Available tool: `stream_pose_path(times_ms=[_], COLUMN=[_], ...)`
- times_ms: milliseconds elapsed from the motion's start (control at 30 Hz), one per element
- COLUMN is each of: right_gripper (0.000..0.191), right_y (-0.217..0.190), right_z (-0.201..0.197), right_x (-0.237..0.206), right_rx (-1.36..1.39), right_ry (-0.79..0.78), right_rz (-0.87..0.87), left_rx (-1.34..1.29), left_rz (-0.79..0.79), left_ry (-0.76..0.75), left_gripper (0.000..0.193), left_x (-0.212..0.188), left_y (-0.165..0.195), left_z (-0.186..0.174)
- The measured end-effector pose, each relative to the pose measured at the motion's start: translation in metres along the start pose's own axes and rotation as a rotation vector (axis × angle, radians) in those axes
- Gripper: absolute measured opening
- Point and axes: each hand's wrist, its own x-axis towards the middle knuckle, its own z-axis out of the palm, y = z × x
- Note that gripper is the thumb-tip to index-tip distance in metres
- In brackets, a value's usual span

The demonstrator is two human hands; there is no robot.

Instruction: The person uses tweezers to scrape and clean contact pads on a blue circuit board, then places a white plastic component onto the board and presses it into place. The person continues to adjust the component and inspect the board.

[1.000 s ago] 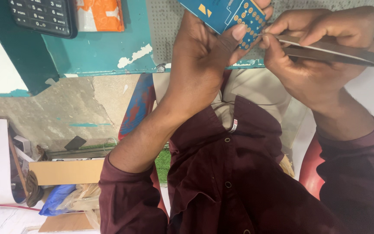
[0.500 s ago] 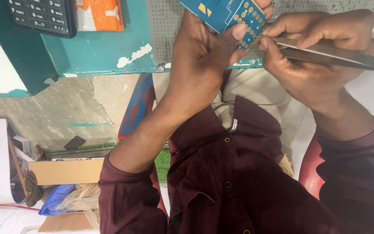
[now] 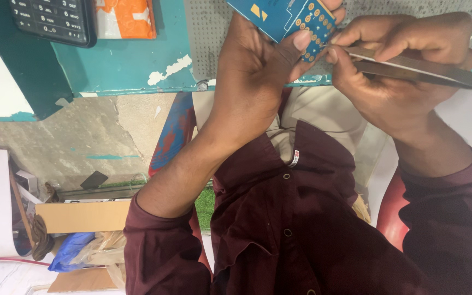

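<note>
Two hands, left hand [image 3: 258, 71] gripping circuit board [image 3: 285, 16], tweezers [image 3: 422, 68] beside

A small blue rectangular circuit board [image 3: 293, 19] dotted with rows of round gold pads is held tilted above the worktop, with the tips of long grey metal tweezers [image 3: 422, 68] touching its lower edge.

Just one view, head-mounted, looking steeply down and back toward the wearer's own body, so the maroon shirt [image 3: 301, 229] fills the lower frame. It sits close: the fingers [image 3: 301, 41] are at the top edge, teal table [image 3: 132, 65] beside them, floor clutter far below-left.
</note>
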Motion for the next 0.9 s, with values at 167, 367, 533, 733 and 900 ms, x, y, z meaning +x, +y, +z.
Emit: stream_pose_path(times_ms=[167,367,533,733,900], right_gripper=[0.045,0.041,0.039,0.037,0.038], right_y=[-0.0002,0.0009,0.0004,0.0003,0.0027], right_z=[-0.0009,-0.0004,0.0019,0.0005,0.0014], right_x=[-0.0050,-0.0037,-0.0013,-0.0034,-0.0024], right_rx=[0.010,0.005,0.012,0.029,0.036], right_ry=[-0.002,-0.001,0.007,-0.005,-0.002], right_rz=[0.022,0.018,0.018,0.035,0.005], left_rx=[-0.020,-0.004,-0.004,-0.004,0.031], left_rz=[-0.017,0.000,0.007,0.001,0.014], left_ry=[0.018,0.003,0.003,0.011,0.004], left_gripper=[0.021,0.020,0.020,0.021,0.018], left_x=[-0.0003,-0.0001,0.0006,0.0014,0.0011], left_y=[-0.0005,-0.0009,0.0003,0.0020,0.0021], left_z=[0.0002,0.0001,0.0005,0.0011,0.0013])
